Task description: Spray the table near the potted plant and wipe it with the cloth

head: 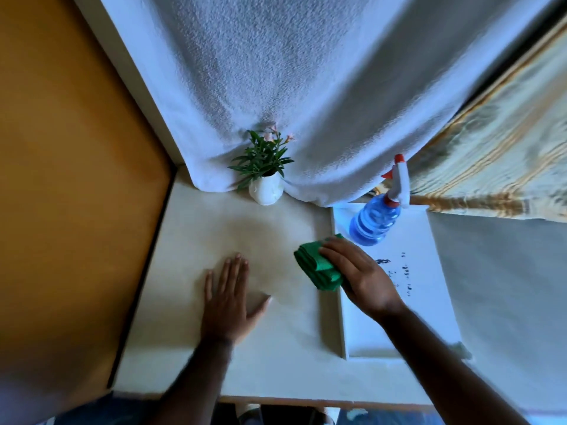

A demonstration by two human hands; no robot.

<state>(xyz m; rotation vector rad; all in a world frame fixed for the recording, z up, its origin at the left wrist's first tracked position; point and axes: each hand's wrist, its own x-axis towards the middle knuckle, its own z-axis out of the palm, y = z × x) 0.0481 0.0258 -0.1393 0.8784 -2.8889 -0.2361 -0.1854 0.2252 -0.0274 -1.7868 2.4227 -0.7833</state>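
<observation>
**Green cloth under the right hand at the tray's edge**

At the far left an ochre panel (61, 179) meets the cream-coloured table (214, 234). The left hand (228, 297) lies flat on that surface, palm down, fingers spread and pointing away from the person, holding nothing. Beyond it, against the white textured fabric (276, 72) hanging at the back, stands the small potted plant (266, 176), green leaves and pale pink flowers in a white pot, upright.

Further right, the folded green cloth (316, 266) rests on the table, its long axis running from far-left to near-right, its near end over the rim of the shallow white tray (414, 302). The right hand (360, 276) presses down on it, fingers loosely curled over its top.

On the tray's far end the translucent blue spray bottle (376, 222) stands, its white-and-red nozzle pointing left.
</observation>
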